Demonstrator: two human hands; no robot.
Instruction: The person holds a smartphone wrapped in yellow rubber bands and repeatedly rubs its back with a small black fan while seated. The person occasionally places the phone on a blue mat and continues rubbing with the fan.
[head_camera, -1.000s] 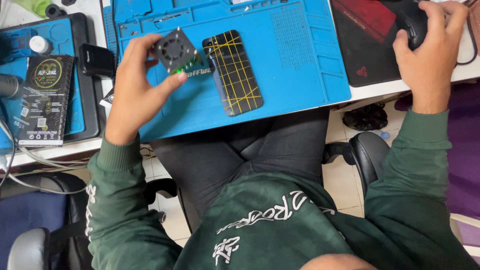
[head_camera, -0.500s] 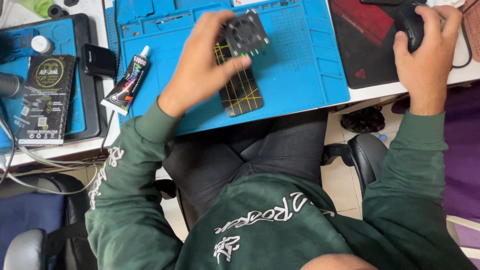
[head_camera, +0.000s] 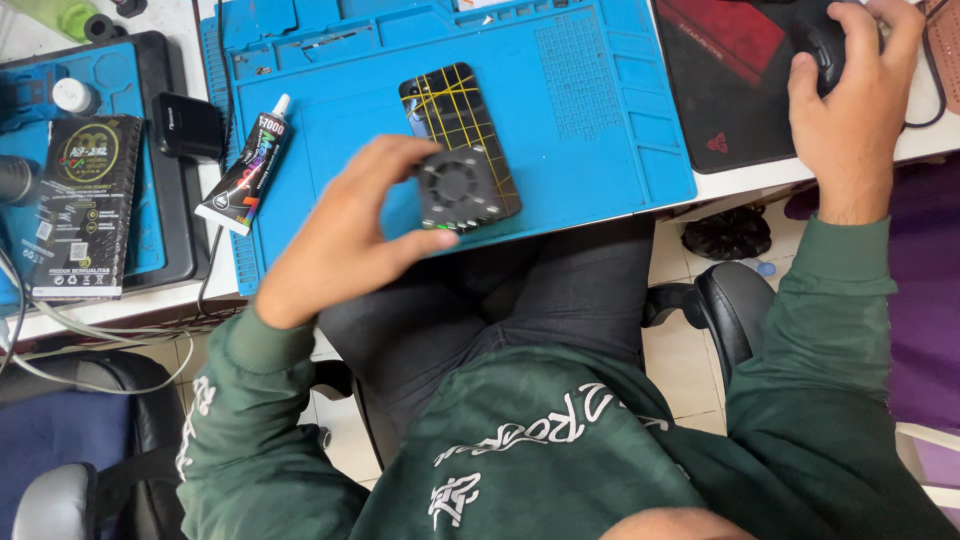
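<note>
Blue work mat (head_camera: 600, 150) on desk. Left hand (head_camera: 340, 235) grips small black fan (head_camera: 458, 188), held over near end of phone (head_camera: 450, 115), not let go yet. Far right, right hand (head_camera: 850, 110) wraps mouse (head_camera: 822, 40).

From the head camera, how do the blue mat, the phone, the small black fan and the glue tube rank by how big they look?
1. Blue mat, by far the largest.
2. Phone, partly hidden under the fan.
3. Small black fan and glue tube: unsure. The fan, held in the left hand, is raised nearer the camera.
</note>
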